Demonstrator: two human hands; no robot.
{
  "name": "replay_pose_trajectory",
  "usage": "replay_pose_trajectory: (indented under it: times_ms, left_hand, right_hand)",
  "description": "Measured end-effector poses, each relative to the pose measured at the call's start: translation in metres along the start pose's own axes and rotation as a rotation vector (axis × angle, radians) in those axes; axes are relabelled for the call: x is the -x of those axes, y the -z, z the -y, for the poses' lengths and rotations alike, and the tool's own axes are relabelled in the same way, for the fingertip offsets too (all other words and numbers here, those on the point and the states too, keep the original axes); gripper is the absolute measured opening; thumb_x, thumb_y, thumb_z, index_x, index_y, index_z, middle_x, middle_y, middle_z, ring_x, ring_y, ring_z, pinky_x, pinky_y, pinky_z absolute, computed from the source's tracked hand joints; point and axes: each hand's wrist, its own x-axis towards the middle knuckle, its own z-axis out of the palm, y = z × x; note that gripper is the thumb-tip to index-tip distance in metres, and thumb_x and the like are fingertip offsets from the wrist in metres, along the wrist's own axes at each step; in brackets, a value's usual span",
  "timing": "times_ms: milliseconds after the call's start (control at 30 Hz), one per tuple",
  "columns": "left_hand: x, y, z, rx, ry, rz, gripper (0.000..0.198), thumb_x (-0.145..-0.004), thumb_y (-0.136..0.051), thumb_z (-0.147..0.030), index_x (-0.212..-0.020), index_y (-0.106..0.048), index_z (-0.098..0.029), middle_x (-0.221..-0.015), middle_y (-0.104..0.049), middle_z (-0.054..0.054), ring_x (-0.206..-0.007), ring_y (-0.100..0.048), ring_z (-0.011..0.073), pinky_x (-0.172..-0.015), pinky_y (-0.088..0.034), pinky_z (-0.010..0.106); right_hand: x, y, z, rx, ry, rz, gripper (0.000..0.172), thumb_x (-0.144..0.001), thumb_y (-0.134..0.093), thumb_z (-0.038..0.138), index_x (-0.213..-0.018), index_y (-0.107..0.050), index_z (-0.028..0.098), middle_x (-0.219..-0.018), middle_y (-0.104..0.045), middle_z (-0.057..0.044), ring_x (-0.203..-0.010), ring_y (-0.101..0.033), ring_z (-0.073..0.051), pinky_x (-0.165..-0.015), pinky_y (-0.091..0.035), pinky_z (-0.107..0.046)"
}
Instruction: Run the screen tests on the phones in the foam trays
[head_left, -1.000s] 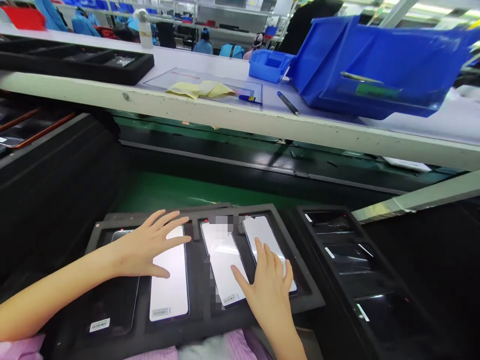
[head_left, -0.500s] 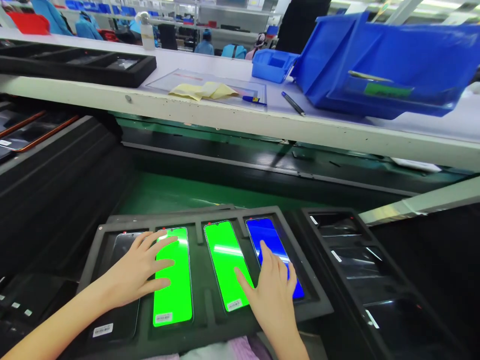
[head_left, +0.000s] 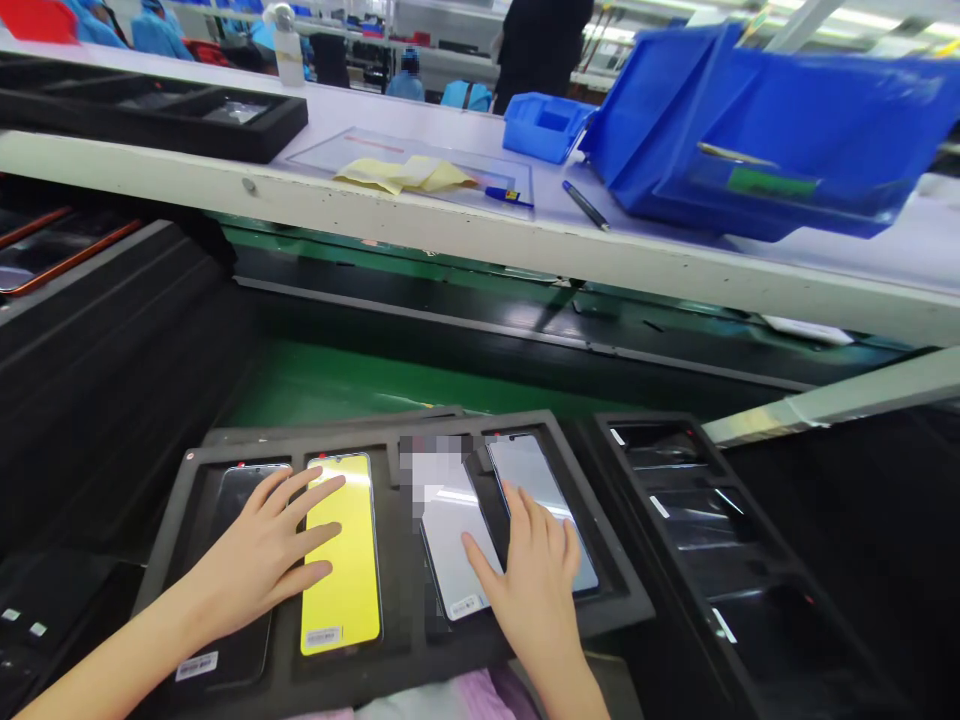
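Four smartphones lie face up in the recesses of a black foam tray [head_left: 330, 685]. My left hand [head_left: 259, 555] is spread over the dark-screened phone [head_left: 232, 640] at the left, its fingertips on or just above the phone with a yellow screen [head_left: 356, 590]. Fingers apart, my right hand [head_left: 534, 575] reaches across the two right-hand phones. Its thumb is over the phone with a pale grey screen [head_left: 454, 525], and its other fingers are at the rightmost phone [head_left: 536, 470], also greyish. Neither hand grips anything. Whether the fingertips press the glass I cannot tell.
Another foam tray [head_left: 697, 545] with dark phones stands on the right. Beyond, a white bench [head_left: 420, 215] carries blue bins [head_left: 675, 130], a pen [head_left: 585, 205], yellow paper [head_left: 405, 173], a bottle [head_left: 287, 48] and a black tray [head_left: 277, 140]. Several people are in the background.
The second phone's screen went from green to yellow, the third from green to pale grey, the fourth from blue to grey. Both hands keep nearly the same pose; the view shifted slightly.
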Motion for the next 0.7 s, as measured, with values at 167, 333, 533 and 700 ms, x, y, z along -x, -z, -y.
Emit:
replay_pose_trajectory:
  times_ms: [167,333,533,700]
  left_hand:
    - [0.0019,-0.0034,0.0025,-0.017,-0.01,-0.042,0.031,-0.09,-0.04,-0.039,-0.095,-0.069,-0.032,-0.127,-0.055,0.002,-0.117,-0.045,0.0259,-0.102,-0.028,0.045]
    - [0.0021,-0.001,0.002,-0.056,-0.01,-0.041,0.032,-0.09,-0.039,-0.045,-0.1,-0.068,-0.034,-0.127,-0.056,0.002,-0.116,-0.046,0.025,-0.104,-0.025,0.044]
    - [0.0027,0.0003,0.0002,-0.094,-0.027,-0.048,0.035,-0.092,-0.035,-0.044,-0.106,-0.065,-0.034,-0.128,-0.055,0.004,-0.118,-0.045,0.0255,-0.105,-0.022,0.044]
    - [0.0033,-0.0014,0.0013,-0.06,-0.034,-0.037,0.032,-0.091,-0.039,-0.045,-0.101,-0.067,-0.033,-0.129,-0.054,0.003,-0.118,-0.045,0.0255,-0.106,-0.018,0.044]
  right_hand:
    - [-0.0006,0.0007,0.0016,0.003,0.008,0.024,0.051,-0.09,-0.034,0.05,-0.126,-0.04,0.015,-0.116,-0.055,-0.016,-0.108,-0.049,-0.029,-0.095,-0.03,-0.053]
    - [0.0001,0.0019,0.0011,0.003,0.028,0.051,0.047,-0.09,-0.037,0.047,-0.126,-0.042,0.017,-0.123,-0.054,-0.014,-0.11,-0.049,-0.029,-0.097,-0.028,-0.052]
    - [0.0014,0.0028,0.0011,-0.02,0.018,0.072,0.053,-0.089,-0.039,0.049,-0.131,-0.038,0.017,-0.126,-0.054,-0.012,-0.113,-0.048,-0.028,-0.097,-0.029,-0.051]
    - [0.0004,0.0035,0.0006,-0.002,0.022,0.053,0.052,-0.089,-0.039,0.048,-0.129,-0.041,0.015,-0.124,-0.056,-0.013,-0.113,-0.048,-0.029,-0.098,-0.028,-0.052]
